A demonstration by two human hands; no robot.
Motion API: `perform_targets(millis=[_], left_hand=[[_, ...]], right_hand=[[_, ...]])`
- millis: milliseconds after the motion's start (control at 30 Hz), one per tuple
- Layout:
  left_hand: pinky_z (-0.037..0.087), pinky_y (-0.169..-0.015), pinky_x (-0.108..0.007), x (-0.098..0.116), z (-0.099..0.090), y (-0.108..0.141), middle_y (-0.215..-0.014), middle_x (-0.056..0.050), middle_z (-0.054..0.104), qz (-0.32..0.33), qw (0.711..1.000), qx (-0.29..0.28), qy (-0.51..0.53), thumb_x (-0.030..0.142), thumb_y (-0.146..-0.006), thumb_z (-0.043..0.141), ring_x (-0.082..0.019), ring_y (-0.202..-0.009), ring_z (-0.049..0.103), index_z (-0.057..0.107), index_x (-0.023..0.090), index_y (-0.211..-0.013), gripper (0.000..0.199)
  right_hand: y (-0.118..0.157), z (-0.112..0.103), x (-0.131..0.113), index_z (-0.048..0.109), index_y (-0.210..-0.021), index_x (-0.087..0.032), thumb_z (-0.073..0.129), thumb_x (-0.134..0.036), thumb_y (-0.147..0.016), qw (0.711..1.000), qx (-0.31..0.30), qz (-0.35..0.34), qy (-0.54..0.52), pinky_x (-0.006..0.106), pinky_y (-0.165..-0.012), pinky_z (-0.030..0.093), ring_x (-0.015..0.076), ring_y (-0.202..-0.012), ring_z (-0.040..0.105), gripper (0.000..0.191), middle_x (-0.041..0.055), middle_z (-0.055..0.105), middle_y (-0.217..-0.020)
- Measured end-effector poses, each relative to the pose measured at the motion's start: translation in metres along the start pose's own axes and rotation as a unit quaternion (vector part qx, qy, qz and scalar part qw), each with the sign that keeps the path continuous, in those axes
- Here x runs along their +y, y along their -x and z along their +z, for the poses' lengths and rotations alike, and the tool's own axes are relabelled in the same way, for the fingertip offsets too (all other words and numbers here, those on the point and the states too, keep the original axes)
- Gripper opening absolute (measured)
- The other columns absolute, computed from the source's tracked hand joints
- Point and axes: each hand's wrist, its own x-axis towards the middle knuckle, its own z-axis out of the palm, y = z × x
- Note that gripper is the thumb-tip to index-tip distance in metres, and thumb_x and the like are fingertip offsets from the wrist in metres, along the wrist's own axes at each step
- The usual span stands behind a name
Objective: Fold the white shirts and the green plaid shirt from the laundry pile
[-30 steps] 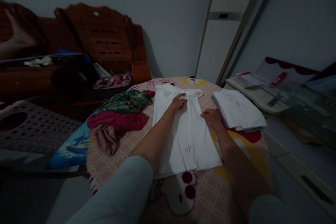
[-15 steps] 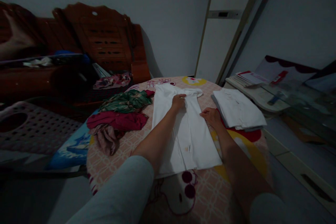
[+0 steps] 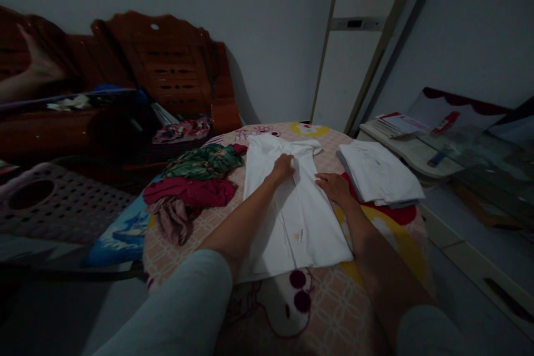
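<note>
A white garment (image 3: pixel 321 228) lies lengthwise on the round table, its sides turned in to make a long panel. My left hand (image 3: pixel 284 167) is closed on the fabric near the garment's far end, with a bit of white cloth pinched at the fingers. My right hand (image 3: pixel 334 186) rests at the garment's right edge, fingers spread on the cloth. To the right lies a stack of folded white clothes (image 3: pixel 379 172). On the left are a green patterned cloth (image 3: pixel 204 161), a crimson cloth (image 3: pixel 192 192) and a dusty pink cloth (image 3: pixel 173 219).
The table wears a pink patterned cover (image 3: pixel 334 300). Behind at left stands a wooden bench (image 3: pixel 167 67), with a person's bare foot (image 3: pixel 41 64) at its far left. A woven plastic chair (image 3: pixel 67 200) is beside the table. Papers lie on a cabinet (image 3: pixel 421 150) at right.
My left hand has shifted slightly and now has a small fold of white cloth at its fingers. The fingers of my right hand have loosened and spread at the garment's edge. The view has moved a little.
</note>
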Motion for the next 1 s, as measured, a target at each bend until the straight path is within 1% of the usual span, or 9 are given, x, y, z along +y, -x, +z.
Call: perform_targets(millis=[100,267,400,500,667,767,900,933,1000], left_hand=[[0.038,-0.109,-0.034,0.003,-0.011,0.022,-0.117,-0.011,0.065,0.034,0.996,-0.044,-0.067,0.002,-0.061,0.072,-0.029,-0.121,0.055,0.07,0.019,-0.096,0.039],[0.047,-0.092,-0.034,0.004,-0.012,0.071,-0.086,-0.01,0.07,0.043,0.976,-0.129,-0.169,0.013,-0.073,0.068,-0.029,-0.099,0.065,0.07,0.018,-0.079,0.008],[0.049,-0.086,-0.036,0.002,0.003,0.092,-0.085,-0.012,0.07,0.043,0.982,-0.099,-0.155,0.028,-0.08,0.069,-0.03,-0.094,0.066,0.069,0.018,-0.079,0.011],[0.049,-0.087,-0.038,0.001,0.012,0.093,-0.083,-0.013,0.069,0.016,0.988,-0.062,-0.139,0.029,-0.079,0.07,-0.03,-0.095,0.066,0.066,0.018,-0.072,0.013],[0.047,-0.085,-0.036,0.001,0.007,0.09,-0.071,-0.01,0.065,-0.009,0.993,-0.071,-0.096,0.02,-0.074,0.071,-0.03,-0.092,0.065,0.06,0.019,-0.058,0.019],[0.047,-0.083,-0.036,-0.001,0.001,0.094,-0.074,-0.01,0.065,-0.006,0.99,-0.076,-0.119,0.02,-0.074,0.071,-0.029,-0.089,0.065,0.063,0.019,-0.064,0.013],[0.046,-0.084,-0.032,0.011,-0.009,0.107,-0.092,-0.007,0.068,0.064,0.983,-0.069,-0.158,0.019,-0.078,0.069,-0.023,-0.09,0.062,0.067,0.021,-0.09,0.013],[0.046,-0.083,-0.03,0.017,-0.012,0.113,-0.092,-0.006,0.068,0.103,0.977,-0.1,-0.155,0.017,-0.079,0.066,-0.021,-0.088,0.062,0.067,0.021,-0.092,0.013],[0.045,-0.079,-0.027,0.029,-0.018,0.125,-0.087,-0.003,0.067,0.2,0.945,-0.222,-0.132,0.011,-0.08,0.061,-0.017,-0.081,0.061,0.067,0.019,-0.087,0.012]], right_hand=[[0.0,0.001,0.001,0.073,-0.118,-0.028,0.059,-0.036,-0.091,1.0,0.003,-0.007,-0.003,0.033,-0.095,0.049,0.0235,-0.109,0.067,0.031,0.0043,0.073,-0.118],[0.002,0.001,0.001,0.073,-0.118,-0.026,0.06,-0.035,-0.091,1.0,0.009,-0.008,-0.008,0.033,-0.095,0.048,0.0237,-0.111,0.066,0.032,0.0058,0.073,-0.12],[0.002,-0.001,-0.001,0.072,-0.12,-0.025,0.059,-0.034,-0.091,1.0,0.003,-0.004,0.001,0.035,-0.095,0.049,0.0246,-0.111,0.066,0.033,0.007,0.072,-0.121],[0.003,-0.003,-0.002,0.072,-0.121,-0.025,0.059,-0.033,-0.091,1.0,-0.003,0.006,0.005,0.034,-0.095,0.049,0.0244,-0.111,0.066,0.033,0.0071,0.072,-0.121],[0.002,-0.002,0.0,0.072,-0.119,-0.026,0.059,-0.031,-0.091,1.0,0.0,-0.001,-0.006,0.032,-0.095,0.049,0.0225,-0.112,0.066,0.032,0.006,0.072,-0.121],[0.002,0.0,0.001,0.072,-0.118,-0.026,0.06,-0.031,-0.091,1.0,0.002,0.006,-0.017,0.031,-0.094,0.05,0.0219,-0.109,0.068,0.031,0.0057,0.073,-0.12],[0.003,-0.001,0.001,0.072,-0.119,-0.023,0.06,-0.031,-0.09,1.0,0.007,0.01,-0.027,0.032,-0.093,0.05,0.0224,-0.105,0.069,0.032,0.0067,0.073,-0.119],[0.004,-0.001,0.0,0.072,-0.119,-0.023,0.06,-0.031,-0.09,1.0,0.007,0.007,-0.029,0.032,-0.094,0.05,0.0225,-0.107,0.068,0.032,0.007,0.073,-0.119],[0.004,-0.002,0.0,0.073,-0.118,-0.022,0.061,-0.03,-0.09,0.999,0.01,0.003,-0.03,0.031,-0.095,0.049,0.0227,-0.11,0.067,0.032,0.0067,0.072,-0.12]])
